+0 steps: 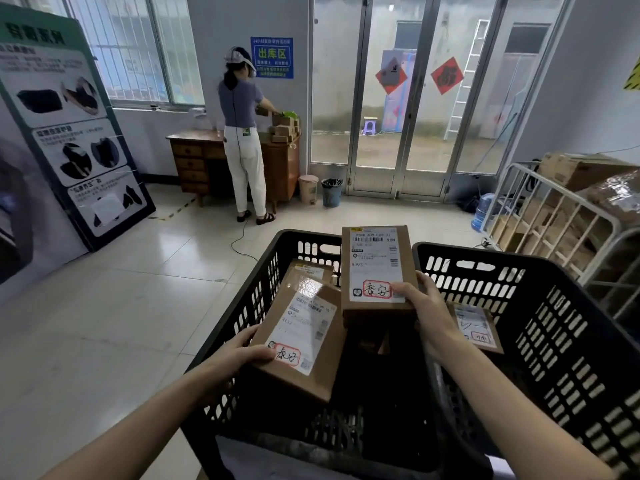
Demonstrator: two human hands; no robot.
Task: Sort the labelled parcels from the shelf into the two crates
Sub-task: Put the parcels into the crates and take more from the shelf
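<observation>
Head view: your left hand (242, 351) grasps a labelled parcel (298, 344) over the left crate (247, 306); your right hand (431, 311) grasps a second parcel (375, 268) above its right wall.

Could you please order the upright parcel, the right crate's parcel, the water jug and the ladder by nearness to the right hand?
1. Upright parcel, in the right hand.
2. Right crate's parcel, beside the wrist.
3. Water jug, floor, right.
4. Ladder, outside the doors.
</observation>
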